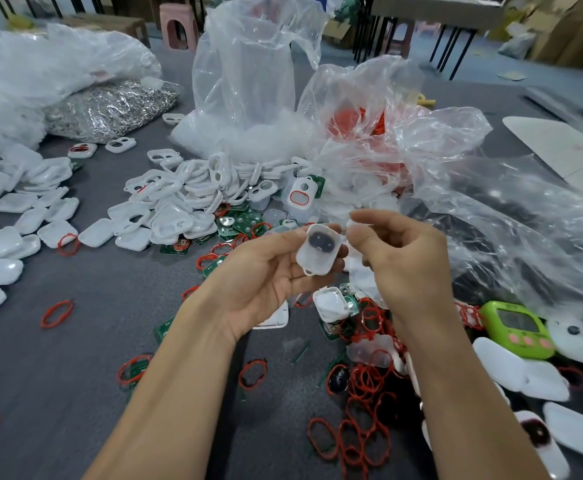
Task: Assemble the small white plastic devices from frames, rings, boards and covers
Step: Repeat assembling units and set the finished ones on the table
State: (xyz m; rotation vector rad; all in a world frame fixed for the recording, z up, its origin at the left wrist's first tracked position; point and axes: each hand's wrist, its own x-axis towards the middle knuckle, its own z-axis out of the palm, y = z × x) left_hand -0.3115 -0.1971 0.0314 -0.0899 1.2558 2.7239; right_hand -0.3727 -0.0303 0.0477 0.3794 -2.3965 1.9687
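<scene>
My left hand holds a small white device shell upright between thumb and fingers; two dark patches show through its translucent face. My right hand hovers just right of it, fingers curled, pinching a small clear plastic piece at its fingertips. A heap of white frames lies behind my hands. Green boards and red rings are scattered on the grey table. White covers lie at the left.
Crumpled clear plastic bags rise behind and right of my hands; one holds red parts. A bag of metal rings sits back left. A green timer stands at the right beside white parts.
</scene>
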